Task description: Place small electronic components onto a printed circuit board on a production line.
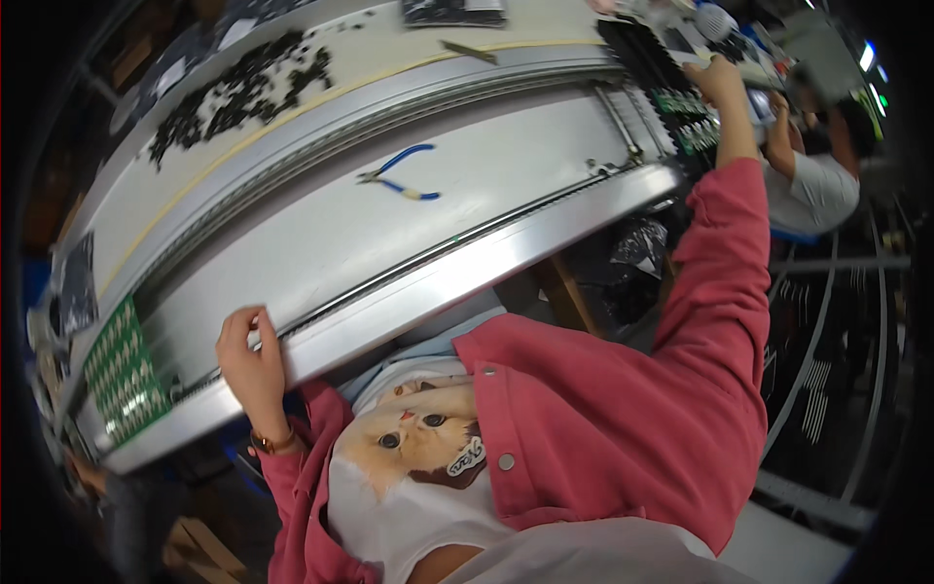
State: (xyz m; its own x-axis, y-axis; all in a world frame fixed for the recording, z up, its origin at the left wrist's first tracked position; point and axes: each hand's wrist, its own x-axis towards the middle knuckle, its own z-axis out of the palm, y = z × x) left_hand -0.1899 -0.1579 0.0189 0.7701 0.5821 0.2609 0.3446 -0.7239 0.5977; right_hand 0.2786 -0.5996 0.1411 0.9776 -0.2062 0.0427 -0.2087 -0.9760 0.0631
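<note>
My left hand (251, 360) is at the near metal rail (467, 273) of a long work line, its fingers loosely bent with a gap between them. I see nothing held in it. To its left, a green circuit board panel (126, 375) with rows of small parts lies across the line's left end. My right arm is stretched far right, and my right hand (718, 83) is closed at a black rack (642, 58) with green circuit boards (696, 131) by it. What its fingers grip is hidden. Blue-handled cutting pliers (399, 175) lie between the rails, away from both hands.
Many small black parts (243, 92) are spread on the far white ledge, with a dark packet (454, 12) beyond. A thin flat tool (469, 52) lies near the yellow edge strip. At right, a person in a light shirt (817, 190) sits close to the rack. Metal shelving (827, 341) stands below.
</note>
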